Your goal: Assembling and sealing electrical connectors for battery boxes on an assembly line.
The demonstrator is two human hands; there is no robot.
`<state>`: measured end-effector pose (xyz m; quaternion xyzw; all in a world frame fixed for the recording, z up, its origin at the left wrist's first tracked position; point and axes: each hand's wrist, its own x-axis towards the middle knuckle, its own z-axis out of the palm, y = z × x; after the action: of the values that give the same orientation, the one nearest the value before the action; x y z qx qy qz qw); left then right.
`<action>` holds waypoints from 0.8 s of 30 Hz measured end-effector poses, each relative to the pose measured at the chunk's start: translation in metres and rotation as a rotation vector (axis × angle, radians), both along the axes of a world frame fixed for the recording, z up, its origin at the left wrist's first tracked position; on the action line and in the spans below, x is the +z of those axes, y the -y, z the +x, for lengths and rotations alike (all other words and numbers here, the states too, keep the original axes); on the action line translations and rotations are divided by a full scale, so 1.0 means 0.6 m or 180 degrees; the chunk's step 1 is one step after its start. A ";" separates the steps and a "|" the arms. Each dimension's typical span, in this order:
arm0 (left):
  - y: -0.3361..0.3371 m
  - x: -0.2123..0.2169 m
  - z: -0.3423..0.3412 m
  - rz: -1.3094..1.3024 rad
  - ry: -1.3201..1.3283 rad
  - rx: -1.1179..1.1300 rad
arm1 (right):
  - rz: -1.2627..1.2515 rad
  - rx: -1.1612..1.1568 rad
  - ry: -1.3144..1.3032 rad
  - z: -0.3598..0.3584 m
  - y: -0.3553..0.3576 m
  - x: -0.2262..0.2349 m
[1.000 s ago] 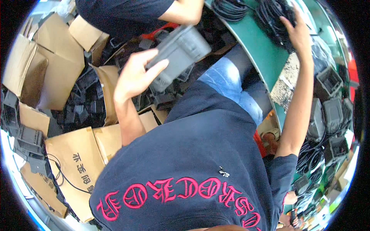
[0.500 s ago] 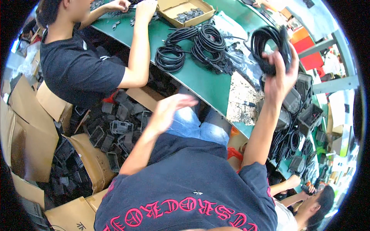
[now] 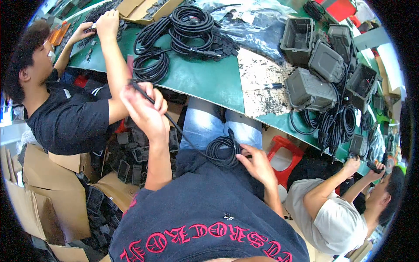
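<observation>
A coil of black cable rests at my lap, over the jeans and the dark shirt. Its right edge is pinched by my right hand, thumb and fingers closed on it. From the coil one length runs up and left to my left hand, raised near the table's front edge. My left fingers are wrapped round the cable's free end, whose tip points past them. Further coils of black cable lie on the green table ahead of me, and a smaller coil sits behind my left hand.
Grey plastic housings and hanging cables fill the table's right. A worn pale board holds a marker. Co-workers sit at left and right. Cardboard boxes with dark housings stand at lower left; a red stool is at right.
My right hand has brought the cable coil down from above the table to my lap. My left hand, empty before, has moved up and left and taken hold of the cable's end.
</observation>
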<state>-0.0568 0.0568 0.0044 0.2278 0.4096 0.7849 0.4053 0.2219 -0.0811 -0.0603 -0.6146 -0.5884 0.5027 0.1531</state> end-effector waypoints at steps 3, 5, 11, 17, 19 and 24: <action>0.020 -0.011 0.003 0.0459 -0.0770 0.0236 | 0.0856 0.0544 0.0593 0.009 -0.096 0.104; 0.028 -0.007 0.005 0.0335 -0.1034 -0.0017 | 0.1764 -0.0026 0.0497 -0.025 -0.195 0.157; 0.027 0.016 0.000 0.0689 -0.0881 -0.1087 | 0.2812 0.0453 0.1380 -0.079 -0.475 0.077; 0.010 0.036 -0.004 0.0408 -0.1302 -0.0807 | 0.2693 0.0896 0.1560 -0.088 -0.490 0.073; 0.006 0.040 -0.011 0.0417 -0.1491 -0.0822 | 0.2643 0.0652 0.0964 -0.070 -0.491 0.069; 0.008 0.035 -0.014 0.0129 -0.0289 -0.1900 | 0.1795 -0.0057 0.0124 -0.042 -0.475 0.070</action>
<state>-0.0652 0.0520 0.0254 0.3811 0.3265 0.6281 0.5947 0.1968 0.2037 -0.0185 -0.5625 -0.7024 0.3058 0.3111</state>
